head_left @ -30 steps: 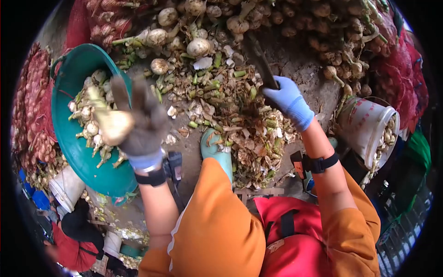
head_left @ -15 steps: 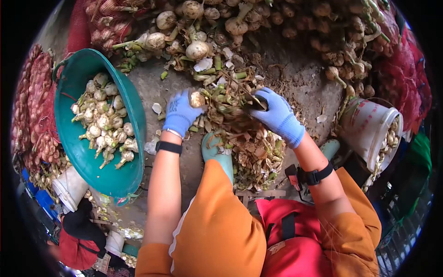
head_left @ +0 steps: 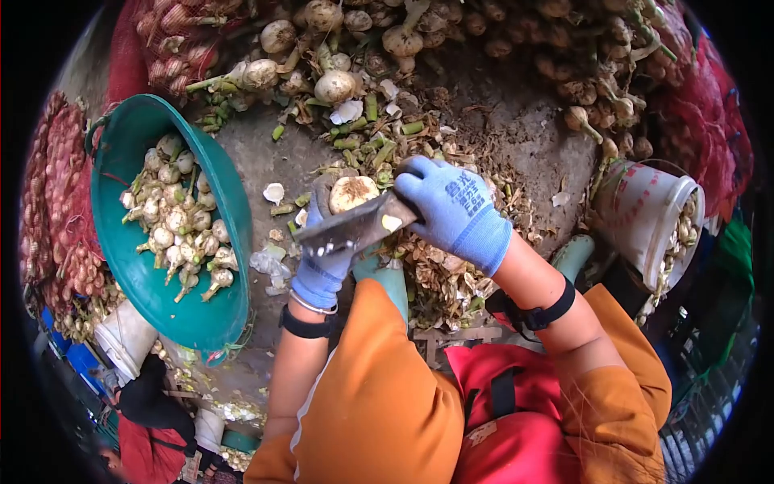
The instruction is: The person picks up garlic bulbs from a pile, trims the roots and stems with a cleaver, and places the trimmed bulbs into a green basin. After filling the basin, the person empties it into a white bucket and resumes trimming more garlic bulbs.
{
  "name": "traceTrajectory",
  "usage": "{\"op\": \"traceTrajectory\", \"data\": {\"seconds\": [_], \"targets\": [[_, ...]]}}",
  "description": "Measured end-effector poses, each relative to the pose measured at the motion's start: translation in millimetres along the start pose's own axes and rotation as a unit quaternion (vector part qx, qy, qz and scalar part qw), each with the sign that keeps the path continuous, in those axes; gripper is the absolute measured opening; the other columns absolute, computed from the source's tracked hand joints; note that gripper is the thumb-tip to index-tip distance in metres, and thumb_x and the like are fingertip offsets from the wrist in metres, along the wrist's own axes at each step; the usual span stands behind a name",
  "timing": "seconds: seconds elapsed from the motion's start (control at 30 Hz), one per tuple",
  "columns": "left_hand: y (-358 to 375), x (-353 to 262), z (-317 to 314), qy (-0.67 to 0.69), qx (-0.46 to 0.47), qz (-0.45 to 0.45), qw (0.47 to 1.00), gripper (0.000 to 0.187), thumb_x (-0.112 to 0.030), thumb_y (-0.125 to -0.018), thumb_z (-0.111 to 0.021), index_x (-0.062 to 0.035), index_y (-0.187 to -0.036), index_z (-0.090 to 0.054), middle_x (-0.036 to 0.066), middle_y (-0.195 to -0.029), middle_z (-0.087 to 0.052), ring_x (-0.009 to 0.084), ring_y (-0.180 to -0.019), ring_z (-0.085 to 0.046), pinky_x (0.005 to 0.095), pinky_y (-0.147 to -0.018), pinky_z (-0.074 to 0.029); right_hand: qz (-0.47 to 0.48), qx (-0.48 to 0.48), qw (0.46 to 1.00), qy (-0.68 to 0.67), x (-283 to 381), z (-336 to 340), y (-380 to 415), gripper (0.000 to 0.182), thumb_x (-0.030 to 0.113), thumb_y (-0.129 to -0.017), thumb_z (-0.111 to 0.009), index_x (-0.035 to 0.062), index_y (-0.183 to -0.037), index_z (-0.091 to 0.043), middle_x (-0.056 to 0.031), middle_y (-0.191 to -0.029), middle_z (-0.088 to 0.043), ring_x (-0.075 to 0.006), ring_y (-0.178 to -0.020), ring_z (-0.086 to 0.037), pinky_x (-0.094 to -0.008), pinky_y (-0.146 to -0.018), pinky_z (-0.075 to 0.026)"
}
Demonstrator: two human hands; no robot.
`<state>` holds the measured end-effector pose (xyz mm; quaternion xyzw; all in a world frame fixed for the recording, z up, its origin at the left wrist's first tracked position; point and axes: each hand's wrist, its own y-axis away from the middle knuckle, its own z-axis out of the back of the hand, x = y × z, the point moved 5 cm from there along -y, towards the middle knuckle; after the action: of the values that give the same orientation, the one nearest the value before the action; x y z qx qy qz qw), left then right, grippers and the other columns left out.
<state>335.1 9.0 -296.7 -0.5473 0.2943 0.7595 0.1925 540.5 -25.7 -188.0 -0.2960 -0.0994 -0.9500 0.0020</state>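
Observation:
A garlic bulb, its cut face with brown roots turned up, is held in my left hand, which wears a blue glove. My right hand, gloved too, is closed round the handle of a broad-bladed knife. The blade lies across the front of my left hand, just below the bulb, and hides part of the fingers. A pale scrap sticks to the blade. Under and beyond my hands is a heap of cut stems and dry skins.
A green basin with trimmed bulbs stands at the left. Untrimmed bulbs lie along the back. Red net sacks are on both sides. A white bucket leans at the right. Another person is at the lower left.
My hands have come together. The knife, earlier blurred and half hidden over the heap, now lies across in front of my left hand. The bulb in my left hand has its root face up.

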Motion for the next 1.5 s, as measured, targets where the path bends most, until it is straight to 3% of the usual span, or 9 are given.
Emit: {"op": "traceTrajectory", "data": {"seconds": [0.33,0.57,0.8,0.87,0.93,1.03,1.17,1.27,1.5], "targets": [[6.1,-76.1,4.0,-0.067,-0.010,-0.018,0.998,0.071,-0.020,-0.074,-0.085,-0.0040,-0.128,-0.041,0.016,-0.117,-0.060,0.0254,-0.107,-0.063,0.0360,-0.091,-0.054,0.033,0.018,0.999,-0.037,1.0,0.9,-10.8,0.031,0.025,-0.073,-0.069,0.0100,-0.099,-0.061,-0.0127,-0.094,-0.058,-0.0352,-0.083,-0.063,-0.0456,-0.068,-0.051],[3.5,-82.7,-6.4,0.618,0.006,0.111,0.778,0.059,-0.009,-0.074,-0.082,-0.0089,-0.121,-0.047,0.012,-0.112,-0.061,0.0210,-0.099,-0.063,0.0350,-0.089,-0.055,-0.136,0.043,0.989,-0.044,-41.3,-35.6,-28.5,0.017,0.020,-0.078,-0.063,0.0054,-0.085,-0.062,-0.0122,-0.081,-0.065,-0.0315,-0.075,-0.066,-0.0412,-0.067,-0.053],[-21.0,-102.5,-2.4,-0.228,-0.051,-0.100,0.967,0.110,-0.036,-0.066,-0.091,0.0012,-0.147,-0.028,0.019,-0.142,-0.044,0.0288,-0.132,-0.043,0.0397,-0.111,-0.037,-0.221,0.025,0.780,-0.585,-38.3,-44.2,-26.0,0.025,0.023,-0.085,-0.068,-0.0003,-0.094,-0.067,-0.0010,-0.081,-0.065,-0.0095,-0.075,-0.059,-0.0275,-0.067,-0.049],[-27.8,-70.3,-1.6,-0.025,-0.114,-0.172,0.978,0.091,-0.036,-0.080,-0.079,0.0024,-0.147,-0.031,0.019,-0.144,-0.044,0.0256,-0.132,-0.044,0.0378,-0.108,-0.040,-0.182,0.013,0.803,-0.567,-22.3,-29.8,-30.1,0.025,0.025,-0.085,-0.069,0.0013,-0.093,-0.066,-0.0019,-0.078,-0.064,-0.0090,-0.075,-0.059,-0.0286,-0.068,-0.050],[-6.5,-64.3,3.6,0.339,-0.053,0.137,0.929,0.067,-0.026,-0.085,-0.074,0.0031,-0.139,-0.046,0.015,-0.128,-0.058,0.0211,-0.117,-0.057,0.0336,-0.101,-0.046,-0.039,-0.036,0.942,-0.330,1.5,6.6,-30.1,0.027,0.025,-0.076,-0.069,0.0069,-0.096,-0.066,-0.0115,-0.092,-0.067,-0.0295,-0.082,-0.067,-0.0370,-0.074,-0.053],[-9.2,-93.2,34.3,0.086,-0.059,0.054,0.993,0.044,-0.023,-0.087,-0.072,0.0000,-0.122,-0.061,0.009,-0.107,-0.066,0.0146,-0.097,-0.063,0.0299,-0.085,-0.052,0.023,0.054,0.996,-0.061,-0.2,14.5,-40.8,0.025,0.031,-0.077,-0.063,0.0088,-0.089,-0.066,-0.0132,-0.098,-0.066,-0.0356,-0.088,-0.065,-0.0433,-0.076,-0.053],[-12.5,-106.2,106.0,0.324,-0.191,0.024,0.926,0.048,-0.031,-0.090,-0.069,-0.0072,-0.130,-0.057,0.004,-0.108,-0.064,0.0126,-0.086,-0.062,0.0271,-0.070,-0.051,-0.060,0.124,0.990,0.024,-56.2,17.2,-73.4,0.022,0.028,-0.079,-0.061,0.0104,-0.090,-0.069,-0.0127,-0.095,-0.066,-0.0346,-0.087,-0.066,-0.0472,-0.077,-0.052],[-14.9,-138.0,123.8,0.767,0.077,-0.129,0.624,0.056,-0.038,-0.094,-0.064,-0.0091,-0.139,-0.049,0.002,-0.105,-0.059,0.0130,-0.086,-0.061,0.0266,-0.067,-0.048,0.127,-0.090,0.988,-0.014,-21.1,18.8,-113.8,0.026,0.024,-0.079,-0.064,0.0100,-0.100,-0.068,-0.0106,-0.119,-0.061,-0.0335,-0.109,-0.059,-0.0442,-0.090,-0.049],[-20.9,-45.9,51.0,0.471,-0.185,0.074,0.860,0.063,-0.031,-0.091,-0.068,-0.0034,-0.141,-0.042,0.015,-0.133,-0.054,0.0299,-0.117,-0.059,0.0356,-0.092,-0.054,0.070,0.007,0.997,0.027,-18.3,-26.3,-142.8,0.033,0.026,-0.079,-0.070,0.0104,-0.108,-0.068,-0.0105,-0.133,-0.057,-0.0320,-0.110,-0.060,-0.0418,-0.095,-0.049]]}}
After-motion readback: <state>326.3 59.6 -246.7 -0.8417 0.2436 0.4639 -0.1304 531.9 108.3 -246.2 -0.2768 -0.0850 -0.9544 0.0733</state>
